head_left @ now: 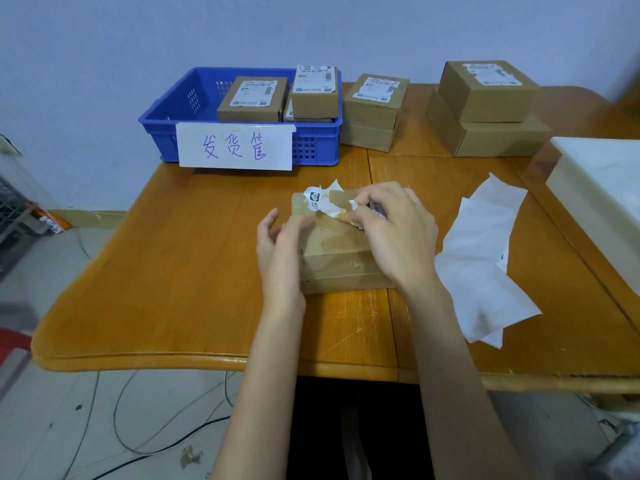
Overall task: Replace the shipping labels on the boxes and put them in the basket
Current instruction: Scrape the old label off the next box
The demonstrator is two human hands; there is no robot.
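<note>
Tabletop (194, 271): half-peeled label (323, 202), box (337, 258)

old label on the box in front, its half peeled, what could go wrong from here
The old label is already crumpled and torn where the right hand pinches it, so it may rip further and leave scraps stuck on the box.

Bare patches show where the cardboard surface has lifted; harder pulling could strip more, leaving a rough face for the new label.

The left hand only rests at the box's side, so the box may slide.
</note>
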